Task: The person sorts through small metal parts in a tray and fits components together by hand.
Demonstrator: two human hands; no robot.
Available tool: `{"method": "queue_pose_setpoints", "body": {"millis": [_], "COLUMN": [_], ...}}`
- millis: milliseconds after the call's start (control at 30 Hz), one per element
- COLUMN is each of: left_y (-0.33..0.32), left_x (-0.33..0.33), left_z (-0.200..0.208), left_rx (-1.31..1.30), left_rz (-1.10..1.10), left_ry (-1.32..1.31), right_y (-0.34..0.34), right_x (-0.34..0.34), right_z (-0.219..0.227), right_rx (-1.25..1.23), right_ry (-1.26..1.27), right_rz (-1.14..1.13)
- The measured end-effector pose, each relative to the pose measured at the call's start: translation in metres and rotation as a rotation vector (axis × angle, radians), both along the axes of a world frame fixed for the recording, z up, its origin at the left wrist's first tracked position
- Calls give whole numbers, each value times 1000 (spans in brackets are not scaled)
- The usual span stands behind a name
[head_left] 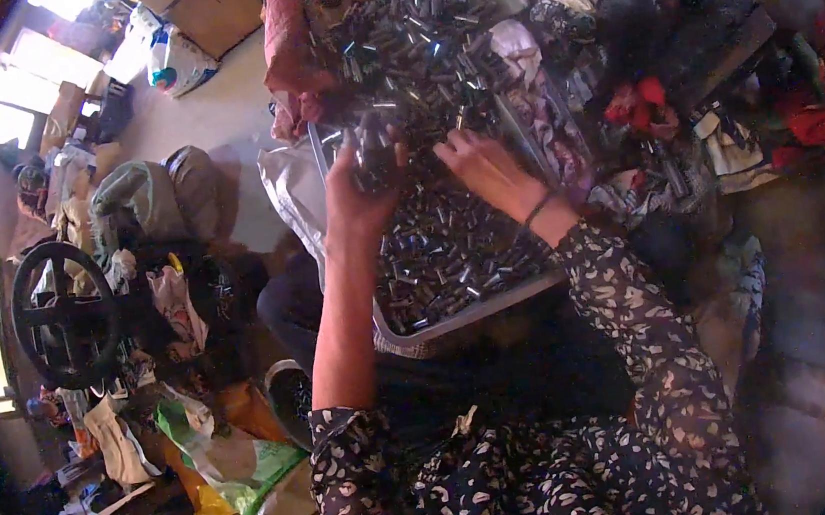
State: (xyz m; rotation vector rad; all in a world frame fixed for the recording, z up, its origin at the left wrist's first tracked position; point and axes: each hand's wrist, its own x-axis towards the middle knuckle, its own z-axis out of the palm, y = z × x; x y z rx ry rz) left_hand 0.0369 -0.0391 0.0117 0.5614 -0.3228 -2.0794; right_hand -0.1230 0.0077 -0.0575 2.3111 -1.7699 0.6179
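Small metal cylinders (452, 253) heap up inside the grey tray (440, 330); above it, the left hand (362, 187) cups a blurred clump, the right hand (485, 164) pinches one small piece! Left of the tray: white sack (288, 185), then black wheel (67, 314).

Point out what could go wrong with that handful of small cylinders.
The left hand cups several small cylinders at once, so some might slip out.
Other pieces lie close to the near rim of the tray; a bump could perhaps spill a few.
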Motion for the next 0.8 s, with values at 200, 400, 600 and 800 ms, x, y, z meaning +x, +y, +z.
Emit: {"method": "queue_pose_setpoints", "body": {"millis": [200, 400, 600, 800], "left_y": [-1, 11, 12, 23], "left_x": [10, 1, 7, 1], "left_z": [-14, -12, -19, -13], "left_rx": [48, 100, 117, 96], "left_rz": [-160, -165, -140, -122], "left_ry": [74, 114, 120, -24], "right_y": [8, 12, 15, 12], "right_x": [-6, -10, 3, 11], "right_z": [0, -6, -4, -26], "right_rx": [17, -29, 119, -34], "right_ry": [-23, -35, -216, -207], "right_rz": [1, 13, -102, -183]}}
